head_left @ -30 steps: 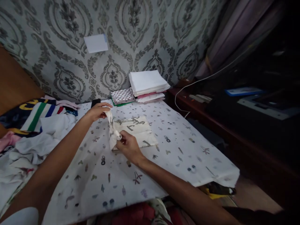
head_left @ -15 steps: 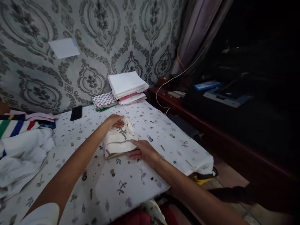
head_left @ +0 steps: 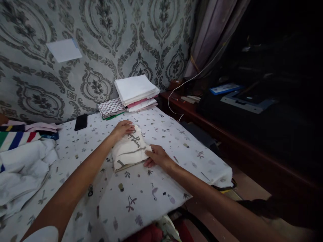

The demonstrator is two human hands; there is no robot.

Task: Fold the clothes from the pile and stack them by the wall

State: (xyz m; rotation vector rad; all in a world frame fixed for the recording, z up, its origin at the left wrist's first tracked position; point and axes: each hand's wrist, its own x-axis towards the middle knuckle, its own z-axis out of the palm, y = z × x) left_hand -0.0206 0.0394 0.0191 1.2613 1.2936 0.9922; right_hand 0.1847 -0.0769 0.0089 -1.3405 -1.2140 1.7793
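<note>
A cream cloth garment (head_left: 131,151) with dark lettering lies folded into a small bundle on the patterned sheet. My left hand (head_left: 123,129) is at its far left edge, with bent fingers gripping the fabric near the lettering. At the right-hand corner, my right hand (head_left: 158,157) pinches the cloth, its thumb on top and its fingers partly hidden below. The garment's exact kind cannot be made out.
Stacked folded white cloths (head_left: 136,89) rest at the back beside a folded patterned cloth (head_left: 111,107). A black phone (head_left: 81,122) lies left of them. Loose white clothing (head_left: 25,171) is heaped at left. A white cable (head_left: 168,102) hangs near the dark wooden furniture (head_left: 185,105).
My right hand has moved slightly right and up along the garment's edge. More of the lettering shows beside my left hand, and the bundle looks a little wider.
</note>
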